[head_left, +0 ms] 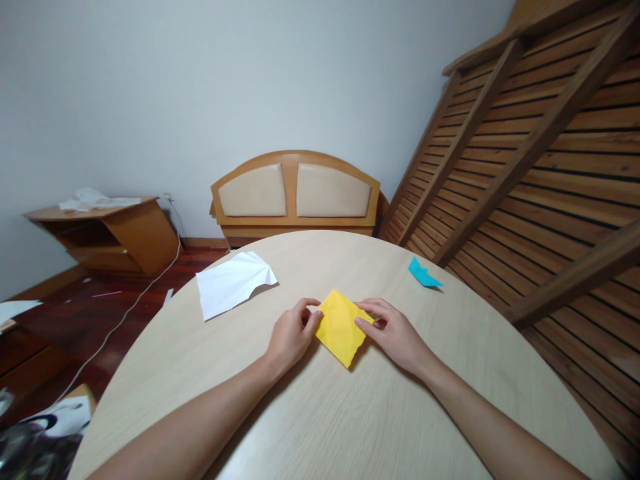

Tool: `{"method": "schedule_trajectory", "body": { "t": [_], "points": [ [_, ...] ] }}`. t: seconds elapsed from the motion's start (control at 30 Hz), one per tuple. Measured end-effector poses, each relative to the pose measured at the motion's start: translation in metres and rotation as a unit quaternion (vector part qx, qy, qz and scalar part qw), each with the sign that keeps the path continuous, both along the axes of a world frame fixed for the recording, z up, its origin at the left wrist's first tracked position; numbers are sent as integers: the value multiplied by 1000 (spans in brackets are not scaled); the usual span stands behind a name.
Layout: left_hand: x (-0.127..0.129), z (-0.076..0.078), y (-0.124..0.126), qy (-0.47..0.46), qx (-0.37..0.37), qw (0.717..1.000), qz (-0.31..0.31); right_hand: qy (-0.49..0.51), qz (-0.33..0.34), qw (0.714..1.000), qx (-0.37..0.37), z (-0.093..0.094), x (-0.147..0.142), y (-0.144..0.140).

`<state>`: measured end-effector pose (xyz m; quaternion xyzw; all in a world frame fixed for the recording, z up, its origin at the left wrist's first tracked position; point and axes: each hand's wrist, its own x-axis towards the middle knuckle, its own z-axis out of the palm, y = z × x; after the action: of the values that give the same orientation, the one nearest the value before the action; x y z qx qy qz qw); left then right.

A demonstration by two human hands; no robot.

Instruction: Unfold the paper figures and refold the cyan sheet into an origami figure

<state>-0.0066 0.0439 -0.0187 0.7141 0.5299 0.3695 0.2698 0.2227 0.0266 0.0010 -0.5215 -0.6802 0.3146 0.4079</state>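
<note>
A piece of yellow paper (343,330), turned like a diamond, is held just over the middle of the round table (320,427). Its lower right edge looks ragged, and faint creases cross its face. My left hand (295,333) pinches the left corner between thumb and fingers. At the right corner, my right hand (395,333) grips the paper with its thumb on top and fingers behind. Beyond my right hand lies a small blue folded paper boat (424,273). A creased white sheet of paper (233,285) rests on the far left of the table.
Behind the table stands a wooden headboard (293,191) with two cream panels. A slatted wooden frame (530,153) leans at the right. On the left are a low wooden cabinet (140,237) with papers on top and a white cable (137,300) along the floor.
</note>
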Motion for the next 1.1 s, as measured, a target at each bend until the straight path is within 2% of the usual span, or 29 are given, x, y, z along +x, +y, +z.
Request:
{"method": "schedule_trajectory", "body": {
  "t": [0.27, 0.4, 0.5, 0.57, 0.67, 0.87, 1.1],
  "points": [
    [3, 3, -8, 52, 4, 998, -45, 104, -17, 993, -47, 5, 0, -1],
    [2, 12, -15, 48, 120, 988, -86, 118, -16, 992, -42, 5, -1, -1],
    [2, 20, -21, 47, 216, 961, -165, 127, -20, 990, -61, 7, -1, -3],
    [3, 22, -24, 60, 249, 946, -197, 128, -16, 989, -69, 9, -1, -5],
    [4, 21, -25, 78, 270, 943, -176, 115, -3, 992, -57, 10, 1, -6],
    [3, 12, -18, 24, 281, 952, -119, 16, -1, 1000, -8, 8, -2, -6],
    [2, 13, -17, 16, 275, 955, -111, -47, 55, 995, 70, 7, 0, -7]
  ]
}}
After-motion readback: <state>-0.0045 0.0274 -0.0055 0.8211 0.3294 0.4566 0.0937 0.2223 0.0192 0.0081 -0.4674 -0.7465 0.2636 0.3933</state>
